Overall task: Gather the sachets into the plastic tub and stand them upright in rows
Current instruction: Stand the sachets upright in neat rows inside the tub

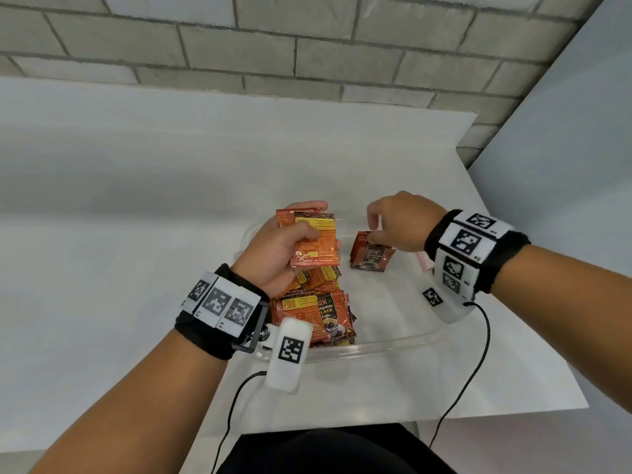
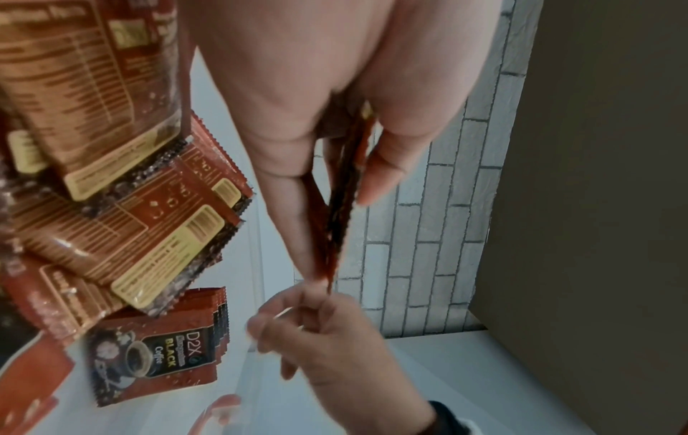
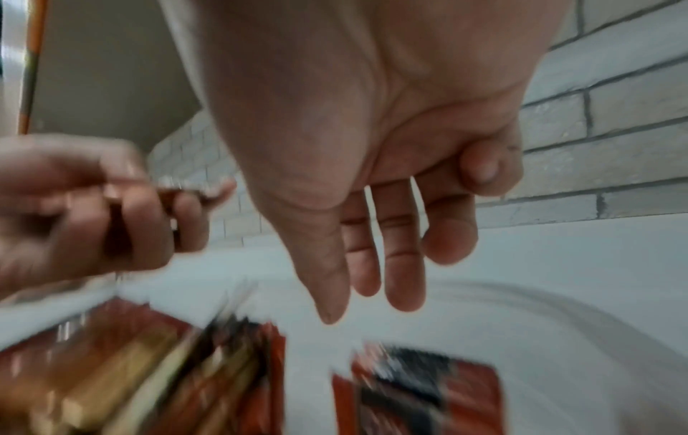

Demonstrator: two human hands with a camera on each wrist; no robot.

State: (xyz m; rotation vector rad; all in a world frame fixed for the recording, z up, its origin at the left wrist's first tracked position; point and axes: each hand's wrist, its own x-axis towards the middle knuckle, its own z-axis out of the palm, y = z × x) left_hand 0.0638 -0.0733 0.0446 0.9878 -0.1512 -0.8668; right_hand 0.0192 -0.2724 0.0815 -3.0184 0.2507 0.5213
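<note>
A clear plastic tub (image 1: 376, 346) sits on the white table in front of me. My left hand (image 1: 301, 230) holds a few red-orange coffee sachets (image 1: 316, 242) above the tub's far left; in the left wrist view the held sachets (image 2: 338, 206) show edge-on between thumb and fingers. A loose pile of sachets (image 1: 318, 306) lies flat in the tub's left part. A short row of sachets (image 1: 371, 256) stands upright near the far wall. My right hand (image 1: 386, 224) hovers just above that row, and in the right wrist view its fingers (image 3: 372, 265) are relaxed and hold nothing.
A pink-and-white object (image 1: 424, 261) lies at the tub's right side, partly hidden by my wristband. The brick wall (image 1: 307, 46) runs behind the table and a white panel (image 1: 564, 148) closes the right side. Cables (image 1: 478, 354) hang from both wristbands.
</note>
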